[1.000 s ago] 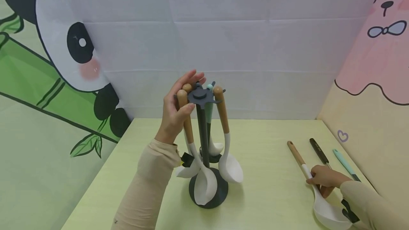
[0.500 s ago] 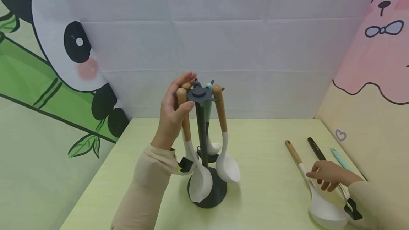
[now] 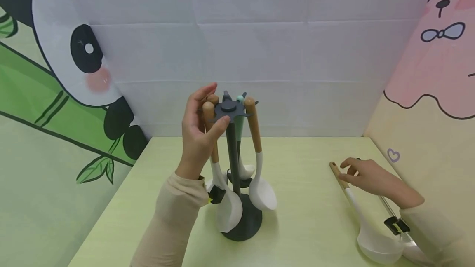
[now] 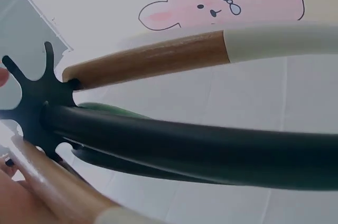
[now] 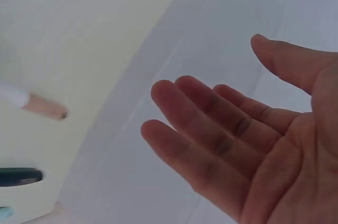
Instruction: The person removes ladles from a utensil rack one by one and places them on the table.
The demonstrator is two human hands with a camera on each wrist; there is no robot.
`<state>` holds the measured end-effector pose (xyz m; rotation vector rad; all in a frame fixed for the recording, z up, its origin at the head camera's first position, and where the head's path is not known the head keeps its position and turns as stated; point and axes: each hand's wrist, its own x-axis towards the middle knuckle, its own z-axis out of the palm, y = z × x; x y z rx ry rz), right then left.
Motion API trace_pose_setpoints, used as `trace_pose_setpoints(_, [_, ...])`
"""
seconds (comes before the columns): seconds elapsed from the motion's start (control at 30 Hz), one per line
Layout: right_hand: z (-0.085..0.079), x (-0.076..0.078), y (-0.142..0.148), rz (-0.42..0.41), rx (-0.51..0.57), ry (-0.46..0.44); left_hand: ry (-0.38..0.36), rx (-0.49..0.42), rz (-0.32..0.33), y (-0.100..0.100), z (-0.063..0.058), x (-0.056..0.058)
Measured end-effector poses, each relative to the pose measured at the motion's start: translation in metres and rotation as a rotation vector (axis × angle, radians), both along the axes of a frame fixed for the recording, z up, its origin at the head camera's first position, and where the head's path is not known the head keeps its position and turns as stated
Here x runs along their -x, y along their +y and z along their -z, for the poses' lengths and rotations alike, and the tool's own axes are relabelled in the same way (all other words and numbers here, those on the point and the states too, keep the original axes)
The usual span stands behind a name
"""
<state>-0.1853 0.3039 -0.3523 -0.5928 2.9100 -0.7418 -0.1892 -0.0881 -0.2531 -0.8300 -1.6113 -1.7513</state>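
Observation:
A dark utensil stand (image 3: 229, 107) stands on the table, hung with several utensils. Among them are a white ladle (image 3: 230, 214) with a wooden handle in front, another white wooden-handled utensil (image 3: 263, 193) on the right and a teal handle (image 3: 239, 127) behind. My left hand (image 3: 198, 139) lies around the stand's top left side, fingers extended behind the wooden handles and thumb at the top plate. My right hand (image 3: 371, 176) hovers with loosely bent fingers beside the handle of a white ladle (image 3: 378, 245) on the table. Its palm looks bare in the right wrist view.
A black-handled utensil (image 5: 21, 176) and a teal-handled one (image 5: 5, 212) lie right of the loose ladle, mostly hidden by my right arm in the head view. A white cloth wall (image 3: 252, 52) rises behind the table (image 3: 304, 168); decorated panels flank both sides.
My right hand has let go of the loose ladle's white shaft and moved up and away toward its wooden handle. My left hand's fingers have drawn back slightly to the left at the stand's top.

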Motion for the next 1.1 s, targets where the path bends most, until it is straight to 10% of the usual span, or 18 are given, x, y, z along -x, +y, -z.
trace_pose_setpoints(0.43, [-0.024, -0.019, -0.103, -0.194, 0.451, 0.352, 0.259, -0.005, -0.196, 0.018, -0.002, -0.002])
trace_pose_setpoints(0.9, [0.011, 0.004, -0.179, -0.256, 0.73, 0.179, 0.383, 0.072, -0.463, 0.017, -0.003, 0.004])
trace_pose_setpoints(1.1, [0.016, 0.002, -0.191, -0.294, 0.765, 0.205, 0.39, 0.079, -0.47, 0.015, -0.003, 0.004])
